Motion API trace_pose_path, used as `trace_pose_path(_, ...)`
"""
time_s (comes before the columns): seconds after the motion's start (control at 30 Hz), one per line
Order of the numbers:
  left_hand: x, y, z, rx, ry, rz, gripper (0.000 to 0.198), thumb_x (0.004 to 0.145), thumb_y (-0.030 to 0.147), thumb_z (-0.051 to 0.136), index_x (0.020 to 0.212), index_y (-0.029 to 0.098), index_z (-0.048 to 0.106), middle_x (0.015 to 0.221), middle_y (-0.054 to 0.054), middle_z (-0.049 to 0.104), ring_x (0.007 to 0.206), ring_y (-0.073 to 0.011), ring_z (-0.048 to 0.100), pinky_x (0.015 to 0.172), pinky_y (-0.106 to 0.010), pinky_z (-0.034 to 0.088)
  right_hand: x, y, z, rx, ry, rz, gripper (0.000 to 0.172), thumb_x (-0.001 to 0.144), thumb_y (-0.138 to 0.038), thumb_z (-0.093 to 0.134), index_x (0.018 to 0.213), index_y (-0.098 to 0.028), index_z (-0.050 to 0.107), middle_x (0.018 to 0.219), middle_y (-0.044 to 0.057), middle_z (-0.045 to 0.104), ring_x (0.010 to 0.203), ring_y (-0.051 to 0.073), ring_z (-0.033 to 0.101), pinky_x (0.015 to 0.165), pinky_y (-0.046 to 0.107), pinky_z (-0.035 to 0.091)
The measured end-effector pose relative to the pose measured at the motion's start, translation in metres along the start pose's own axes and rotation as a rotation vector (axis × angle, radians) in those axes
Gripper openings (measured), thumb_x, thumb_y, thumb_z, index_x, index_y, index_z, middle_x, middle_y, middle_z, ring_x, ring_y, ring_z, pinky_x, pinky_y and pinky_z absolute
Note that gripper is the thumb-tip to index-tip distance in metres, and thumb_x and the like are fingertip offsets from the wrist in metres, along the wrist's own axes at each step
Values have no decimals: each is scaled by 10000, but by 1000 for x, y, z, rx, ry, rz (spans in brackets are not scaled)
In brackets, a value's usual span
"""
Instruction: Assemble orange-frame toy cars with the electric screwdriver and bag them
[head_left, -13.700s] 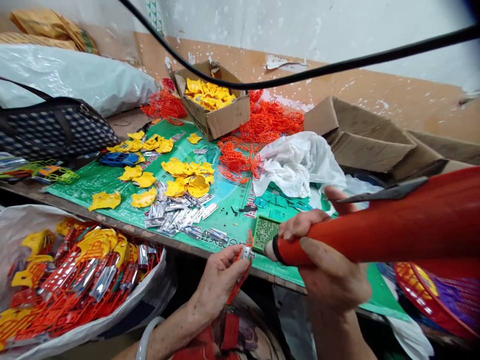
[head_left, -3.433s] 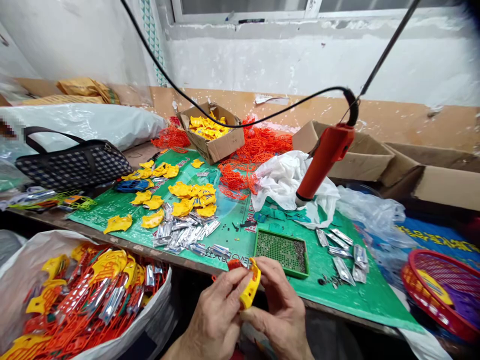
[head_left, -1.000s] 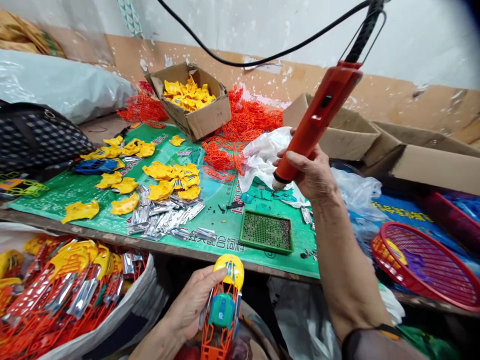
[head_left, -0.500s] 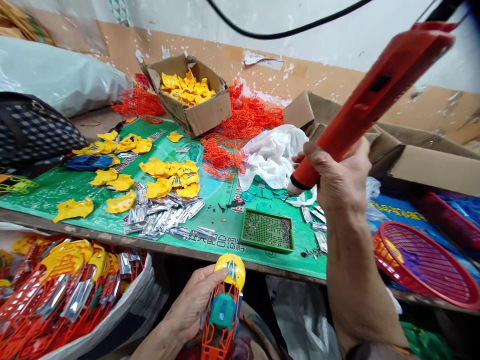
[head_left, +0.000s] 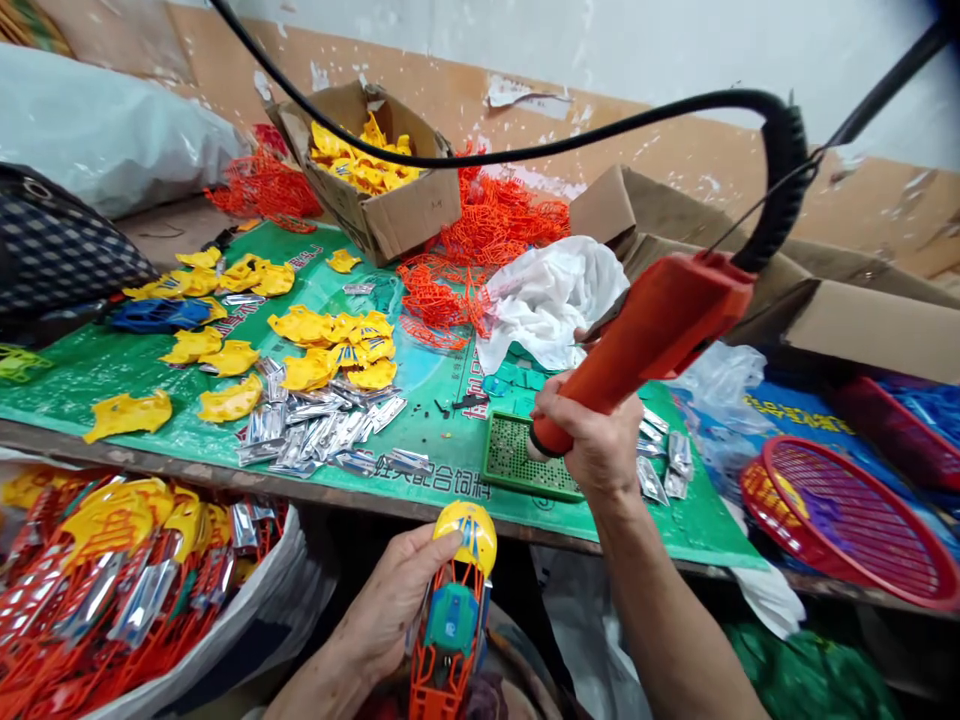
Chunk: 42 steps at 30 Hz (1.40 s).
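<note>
Frame (head_left: 449, 620) at six o'clock, pinched by the left hand (head_left: 396, 592), seems light, stiff, best held along its sides; the right hand (head_left: 602, 447) grips a red power tool (head_left: 652, 328), two o'clock.

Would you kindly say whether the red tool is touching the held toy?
Apart: the head view shows the table edge plainly between the red tool, up by the tray, and the toy in the left hand.

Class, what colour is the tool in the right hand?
The tool's body is red; the head view shows it.
</note>
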<state>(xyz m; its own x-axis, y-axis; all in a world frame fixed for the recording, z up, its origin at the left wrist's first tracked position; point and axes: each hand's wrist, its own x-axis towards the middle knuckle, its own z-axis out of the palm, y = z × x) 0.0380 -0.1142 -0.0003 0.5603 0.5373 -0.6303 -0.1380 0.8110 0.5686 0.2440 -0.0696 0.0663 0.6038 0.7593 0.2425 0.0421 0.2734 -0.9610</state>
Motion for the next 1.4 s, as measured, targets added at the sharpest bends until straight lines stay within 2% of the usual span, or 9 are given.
trace_pose_path(0.57, -1, 1, 2, -7, 9, -3, 294, 785, 357, 708, 921, 96, 692, 638, -77, 695, 487, -162, 634, 464, -249, 507, -11, 15, 3, 2, 18, 27, 138, 580, -228, 765, 644, -168, 659, 611, -22, 622, 526, 131, 556, 548, 303, 486)
trace_pose_path(1.03, -2, 1, 3, -18, 22, -13, 298, 766, 361, 723, 901, 96, 702, 633, -82, 704, 486, -165, 639, 464, -255, 524, -15, 16, 3, 3, 21, -5, 144, 568, -201, 776, 644, -170, 659, 613, -27, 621, 534, 125, 545, 539, 296, 485)
trace_pose_path(1.4, -3, -1, 5, -26, 28, -16, 308, 775, 389, 712, 893, 105, 695, 627, -75, 700, 489, -154, 636, 467, -223, 483, -19, 11, 7, -22, 3, -32, 134, 580, -151, 761, 644, -188, 649, 603, -36, 622, 519, 120, 537, 505, 280, 455)
